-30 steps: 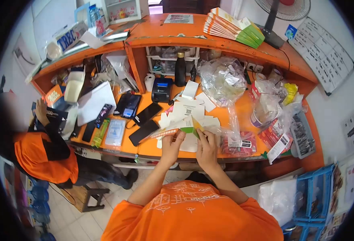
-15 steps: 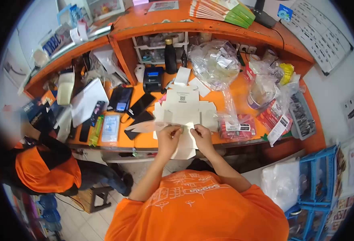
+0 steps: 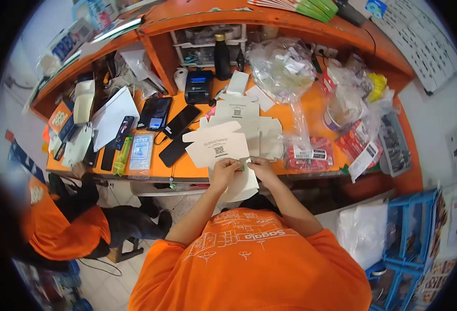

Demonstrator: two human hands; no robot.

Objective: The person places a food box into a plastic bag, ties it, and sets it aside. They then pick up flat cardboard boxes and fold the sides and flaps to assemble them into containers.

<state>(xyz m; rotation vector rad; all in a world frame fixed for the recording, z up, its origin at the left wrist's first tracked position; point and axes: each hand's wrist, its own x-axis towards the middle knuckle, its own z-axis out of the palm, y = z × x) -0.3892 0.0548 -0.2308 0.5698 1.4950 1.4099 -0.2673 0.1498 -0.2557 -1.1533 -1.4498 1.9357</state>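
My left hand (image 3: 224,173) is closed on a white unfolded cardboard box (image 3: 218,141), pinching it near its middle. On the other side my right hand (image 3: 262,170) pinches the same piece, fingers closed. A QR code and small print show on its upper panel, which stands over the front edge of the counter. A small green spot between my fingertips is too small to name. Just behind lies a second flat cardboard box (image 3: 249,115) with a QR code, partly covered by the held one.
Several phones, one a black phone (image 3: 182,121), lie left on the orange counter (image 3: 189,171). A receipt printer (image 3: 198,87) and a dark bottle (image 3: 221,58) stand behind. Rightward are a plastic bag (image 3: 282,72) and red packets (image 3: 309,154). A co-worker (image 3: 67,223) sits at left.
The held cardboard has turned, so its printed QR panel now faces up and is separate from the sheet behind. The co-worker's hand has come to the counter edge at left.
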